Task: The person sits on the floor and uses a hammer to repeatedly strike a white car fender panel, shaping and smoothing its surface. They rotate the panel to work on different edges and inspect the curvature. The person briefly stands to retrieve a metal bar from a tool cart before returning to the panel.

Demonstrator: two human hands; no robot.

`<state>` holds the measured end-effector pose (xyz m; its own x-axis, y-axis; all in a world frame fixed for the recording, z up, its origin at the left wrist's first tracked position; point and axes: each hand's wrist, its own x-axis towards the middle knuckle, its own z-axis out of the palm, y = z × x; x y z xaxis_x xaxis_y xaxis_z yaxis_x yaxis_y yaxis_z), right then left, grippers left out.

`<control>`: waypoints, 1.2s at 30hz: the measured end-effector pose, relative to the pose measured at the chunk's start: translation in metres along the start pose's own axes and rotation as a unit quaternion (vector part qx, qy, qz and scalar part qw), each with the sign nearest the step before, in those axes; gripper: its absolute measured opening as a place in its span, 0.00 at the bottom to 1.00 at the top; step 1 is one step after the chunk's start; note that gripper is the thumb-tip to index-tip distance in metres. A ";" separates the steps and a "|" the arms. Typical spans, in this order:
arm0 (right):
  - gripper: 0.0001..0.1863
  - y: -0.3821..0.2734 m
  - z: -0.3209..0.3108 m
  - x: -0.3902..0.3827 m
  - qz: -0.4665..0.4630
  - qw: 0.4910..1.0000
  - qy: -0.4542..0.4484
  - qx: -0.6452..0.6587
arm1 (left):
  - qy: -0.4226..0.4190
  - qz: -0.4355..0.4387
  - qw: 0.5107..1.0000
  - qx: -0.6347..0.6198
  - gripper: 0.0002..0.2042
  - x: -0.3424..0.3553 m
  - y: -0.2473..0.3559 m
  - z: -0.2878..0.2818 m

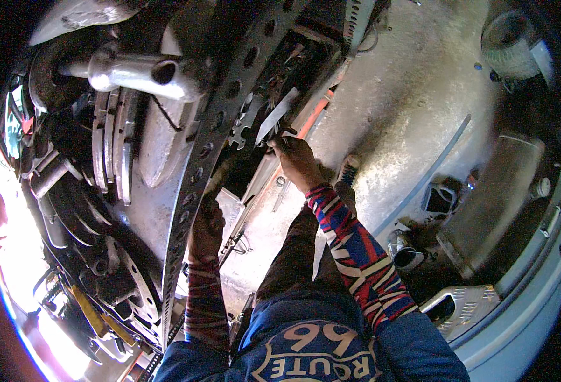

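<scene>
A pale, stained concrete floor (414, 95) fills the right half of the view, strewn with workshop clutter. Across it from the lower left up to the top centre runs a long grey perforated steel strip (213, 137), its long axis steeply diagonal, with its upper end pointing up and to the right. To its left hang a thick silvery metal tube with an open round end (137, 71) and a stack of worn curved metal discs (112, 146). At the right edge lies a ribbed grey metal casing (493, 197), with a white cylindrical container (512, 39) above it near the top corner.

The left hand (205, 224), in a striped sleeve, rests against the perforated strip about midway along it; its fingers curl round the strip's edge. The right hand (296, 159) reaches up just right of the strip, fingers pinched narrowly on the lower end of a flat bright metal blade-like piece (279, 113). That piece lies diagonally, its long axis nearly parallel to the strip, its free end pointing up and right. Just beside it, toward the strip, hangs a small open-ended steel spanner (243, 126).
</scene>
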<state>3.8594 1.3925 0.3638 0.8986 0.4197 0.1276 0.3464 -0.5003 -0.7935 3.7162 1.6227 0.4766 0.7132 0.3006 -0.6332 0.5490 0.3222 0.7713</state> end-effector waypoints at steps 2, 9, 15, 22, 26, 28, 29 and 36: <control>0.13 -0.009 -0.003 0.006 -0.001 0.998 0.005 0.067 | 0.024 -0.032 0.999 -0.017 0.12 -0.022 0.006 -0.003; 0.21 -0.059 -0.039 -0.016 0.348 0.716 -0.036 0.604 | -0.010 -0.154 0.987 -0.046 0.14 -0.066 0.033 0.020; 0.24 -0.047 -0.051 -0.049 0.328 0.534 0.122 0.769 | -0.239 -0.107 0.947 0.185 0.16 -0.034 0.050 0.059; 0.20 -0.006 -0.064 -0.068 0.371 0.502 0.294 0.724 | -0.127 0.289 0.713 0.627 0.12 0.052 0.027 0.097; 0.24 0.010 -0.097 -0.097 0.181 0.388 0.155 0.890 | 0.097 0.486 0.675 0.547 0.10 0.147 0.023 0.104; 0.24 0.007 -0.112 -0.125 0.352 0.445 0.223 0.793 | 0.128 0.512 0.657 0.539 0.10 0.179 0.026 0.101; 0.25 0.010 -0.117 -0.134 0.360 0.432 0.216 0.798 | 0.139 0.526 0.635 0.549 0.10 0.186 0.022 0.101; 0.26 0.015 -0.124 -0.187 0.379 0.423 0.259 0.781 | 0.083 0.453 0.707 0.537 0.11 0.172 0.014 0.101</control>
<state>3.7304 1.2122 0.4016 0.6712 0.1620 -0.7234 -0.3304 0.9389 -0.0963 3.8911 1.5881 0.3848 0.9718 0.0770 0.2231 -0.0227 -0.9104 0.4130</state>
